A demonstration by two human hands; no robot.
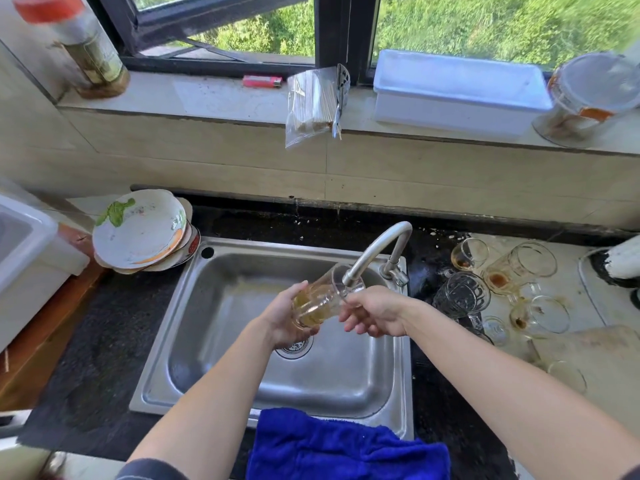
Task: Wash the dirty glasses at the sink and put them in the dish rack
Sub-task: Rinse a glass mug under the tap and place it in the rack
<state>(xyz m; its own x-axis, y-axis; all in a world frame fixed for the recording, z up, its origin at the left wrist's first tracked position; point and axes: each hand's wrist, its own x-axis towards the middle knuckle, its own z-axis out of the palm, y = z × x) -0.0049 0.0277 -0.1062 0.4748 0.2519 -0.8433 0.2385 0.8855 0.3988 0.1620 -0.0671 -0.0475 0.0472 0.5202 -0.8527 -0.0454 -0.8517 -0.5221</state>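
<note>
While the left hand (285, 322) wraps the base of the glass (320, 301) over the sink (277, 244), its long axis tilts toward two o'clock, mouth under the faucet spout (350, 279); right hand (375, 313), nearer the rim, touches it, grip indeterminate.

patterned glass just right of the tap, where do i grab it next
Grip the patterned glass round its ribbed wall, about midway, bringing the right hand, once free of the held glass, in from the sink side: that flank is bare, while other glasses crowd its right and back. The ribs should help a wet grip. Whether it stands or lies is unclear.
</note>
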